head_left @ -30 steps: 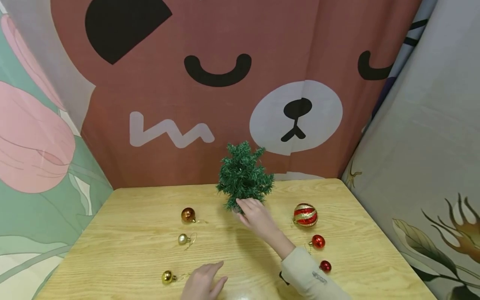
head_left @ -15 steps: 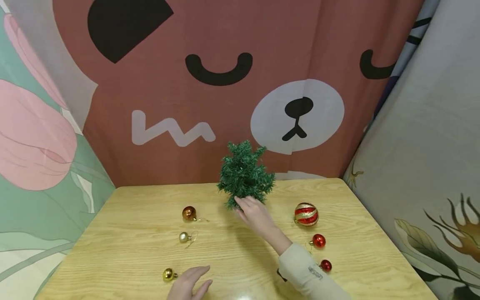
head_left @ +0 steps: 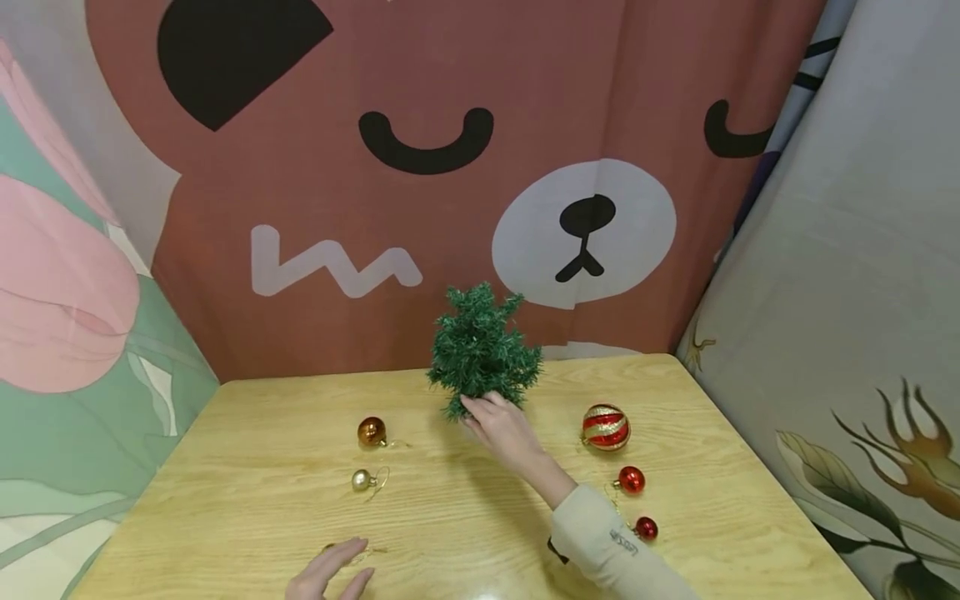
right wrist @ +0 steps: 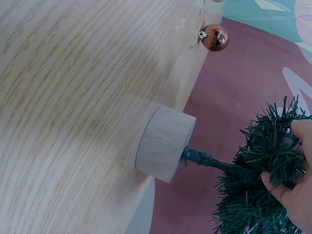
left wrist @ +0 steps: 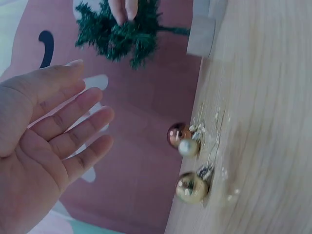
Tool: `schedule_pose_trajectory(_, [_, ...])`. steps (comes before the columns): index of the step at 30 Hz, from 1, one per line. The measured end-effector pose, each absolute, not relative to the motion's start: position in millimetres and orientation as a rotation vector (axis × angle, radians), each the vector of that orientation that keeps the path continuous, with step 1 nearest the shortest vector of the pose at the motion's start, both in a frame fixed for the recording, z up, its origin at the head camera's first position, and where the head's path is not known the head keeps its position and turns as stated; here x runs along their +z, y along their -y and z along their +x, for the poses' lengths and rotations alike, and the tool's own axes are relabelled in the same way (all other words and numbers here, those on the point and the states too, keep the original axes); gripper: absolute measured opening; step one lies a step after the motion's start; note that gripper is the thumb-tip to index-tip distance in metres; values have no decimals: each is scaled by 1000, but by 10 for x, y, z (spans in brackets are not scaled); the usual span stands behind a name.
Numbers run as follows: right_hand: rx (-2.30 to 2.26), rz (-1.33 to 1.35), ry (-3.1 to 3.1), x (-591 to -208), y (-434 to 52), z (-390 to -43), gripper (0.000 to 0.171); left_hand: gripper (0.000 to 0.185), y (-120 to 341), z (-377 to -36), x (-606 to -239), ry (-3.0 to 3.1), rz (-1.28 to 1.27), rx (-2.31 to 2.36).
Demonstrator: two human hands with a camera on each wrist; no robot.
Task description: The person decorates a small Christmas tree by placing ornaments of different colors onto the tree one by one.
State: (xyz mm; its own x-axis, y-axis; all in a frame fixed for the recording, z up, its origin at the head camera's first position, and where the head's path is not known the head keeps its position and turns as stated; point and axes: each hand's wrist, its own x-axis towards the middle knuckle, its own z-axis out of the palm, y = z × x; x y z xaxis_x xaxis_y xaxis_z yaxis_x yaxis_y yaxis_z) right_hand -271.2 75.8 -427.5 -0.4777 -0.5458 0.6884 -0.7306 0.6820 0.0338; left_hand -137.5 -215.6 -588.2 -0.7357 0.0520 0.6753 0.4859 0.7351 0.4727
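A small green artificial Christmas tree [head_left: 480, 337] stands at the back of the table on a round pale wooden base [right wrist: 165, 144]. My right hand [head_left: 504, 435] reaches into its lower front branches. In the right wrist view, thumb and fingers lie around a branch above the bare stem [right wrist: 207, 159]. Near the front left, my left hand [head_left: 327, 573] holds nothing, its fingers loosely extended. It hovers by a gold bauble [left wrist: 191, 187], which it mostly hides in the head view. Farther back lie a small champagne bauble [head_left: 362, 480] and a copper bauble [head_left: 372, 432].
Along the right side lie a large red-and-gold striped bauble [head_left: 606, 427], a red bauble [head_left: 631, 480] and a smaller dark red bauble [head_left: 646, 528]. A dark object [head_left: 557, 550] shows partly beside the right sleeve. Printed curtains [head_left: 322, 325] surround the wooden table [head_left: 247, 467].
My left hand has moved left, from right of the gold bauble to in front of it. The right hand stays at the lower branches, its fingers slightly shifted. The tree stands where it was.
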Motion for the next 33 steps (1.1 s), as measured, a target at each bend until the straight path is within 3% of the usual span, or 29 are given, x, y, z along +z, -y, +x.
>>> schedule_pose_trajectory(4, [368, 969, 2194, -4279, -770, -2711, 35, 42, 2218, -1322, -5683, 2307, -280, -924])
schedule_pose_trajectory(10, [378, 983, 2168, -4284, -770, -2713, 36, 34, 1989, -1037, -4834, 2363, -54, -1115])
schedule_pose_trajectory(14, [368, 989, 2176, -4285, -766, -2714, 35, 33, 1934, -985, -4532, 2465, 149, -1351])
schedule_pose_trajectory(25, [373, 989, 2193, -4288, -765, -2705, 33, 44, 2115, -1095, -4610, 2541, 373, -1662])
schedule_pose_trajectory(33, [350, 983, 2205, -4293, -769, -2700, 34, 45, 2234, -1150, -4730, 2559, 476, -1598])
